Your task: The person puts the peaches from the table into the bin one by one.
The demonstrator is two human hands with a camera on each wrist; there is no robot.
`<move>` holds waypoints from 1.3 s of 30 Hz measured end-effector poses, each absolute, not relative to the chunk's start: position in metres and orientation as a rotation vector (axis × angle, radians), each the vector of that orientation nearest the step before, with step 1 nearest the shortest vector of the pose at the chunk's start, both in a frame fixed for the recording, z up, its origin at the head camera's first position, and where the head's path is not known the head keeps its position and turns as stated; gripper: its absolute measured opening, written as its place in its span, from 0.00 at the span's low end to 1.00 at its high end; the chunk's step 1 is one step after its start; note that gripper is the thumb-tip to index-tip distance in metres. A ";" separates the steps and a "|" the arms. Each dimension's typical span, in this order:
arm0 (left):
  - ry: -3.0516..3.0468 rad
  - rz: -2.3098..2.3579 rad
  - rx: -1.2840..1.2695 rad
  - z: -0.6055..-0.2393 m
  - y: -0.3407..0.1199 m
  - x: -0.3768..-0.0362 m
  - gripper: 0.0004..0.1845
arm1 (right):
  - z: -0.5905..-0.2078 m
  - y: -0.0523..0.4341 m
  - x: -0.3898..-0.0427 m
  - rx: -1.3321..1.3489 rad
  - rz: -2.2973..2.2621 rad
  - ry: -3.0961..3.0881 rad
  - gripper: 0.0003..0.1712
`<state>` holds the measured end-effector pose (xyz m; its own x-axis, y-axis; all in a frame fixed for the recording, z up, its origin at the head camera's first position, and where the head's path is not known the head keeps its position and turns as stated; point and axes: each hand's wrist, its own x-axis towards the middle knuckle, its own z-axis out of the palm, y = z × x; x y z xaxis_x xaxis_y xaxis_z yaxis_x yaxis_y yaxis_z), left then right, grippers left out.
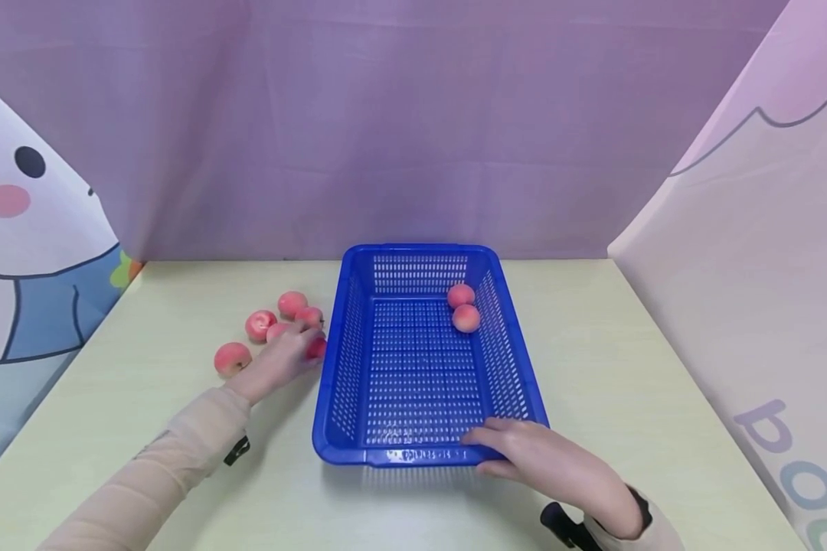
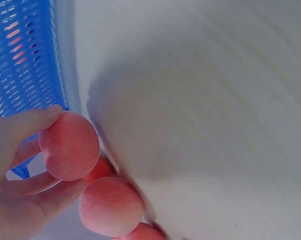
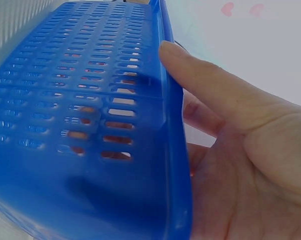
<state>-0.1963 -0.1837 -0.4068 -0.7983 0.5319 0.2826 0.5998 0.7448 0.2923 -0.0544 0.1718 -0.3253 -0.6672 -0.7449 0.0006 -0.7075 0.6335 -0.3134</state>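
In the head view, a blue plastic basket (image 1: 379, 458) with slotted walls stands mid-table. Inside it, by the right wall, two pink peaches (image 1: 465, 318) touch each other. My left hand (image 1: 281, 360) is just left of the basket. It holds a peach (image 2: 70, 146) between thumb and fingers, as the left wrist view shows, with another peach (image 2: 112, 206) close by its fingertips. My right hand (image 1: 547, 463) grips the basket's near right rim. In the right wrist view its thumb (image 3: 195, 70) lies on the rim (image 3: 178, 165), fingers on the other side of the wall.
Several loose peaches (image 1: 260, 325) lie on the pale table (image 1: 593, 344) left of the basket, around my left hand. A purple cloth (image 1: 413, 130) hangs along the table's back edge. Printed cloths stand at the left and right sides.
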 end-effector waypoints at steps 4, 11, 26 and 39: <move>-2.759 -0.509 -0.908 -0.399 -0.185 -0.198 0.19 | -0.325 0.172 -0.055 -1.226 -0.444 2.719 0.15; -2.764 -0.531 -0.917 -0.381 -0.186 -0.201 0.17 | -0.325 0.172 -0.055 -1.222 -0.439 2.723 0.15; -3.026 -0.719 -0.681 -0.336 -0.189 -0.201 0.11 | -0.325 0.172 -0.056 -1.212 -0.435 2.712 0.15; -3.143 -0.651 -0.631 -0.305 -0.178 -0.203 0.17 | -0.327 0.172 -0.056 -1.219 -0.436 2.713 0.15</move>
<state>-0.2029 -0.1781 -0.3054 -0.9176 0.3946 -0.0476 0.3431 0.8470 0.4060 -0.0564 0.1721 -0.3268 -0.6635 -0.7481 -0.0046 -0.7090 0.6308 -0.3154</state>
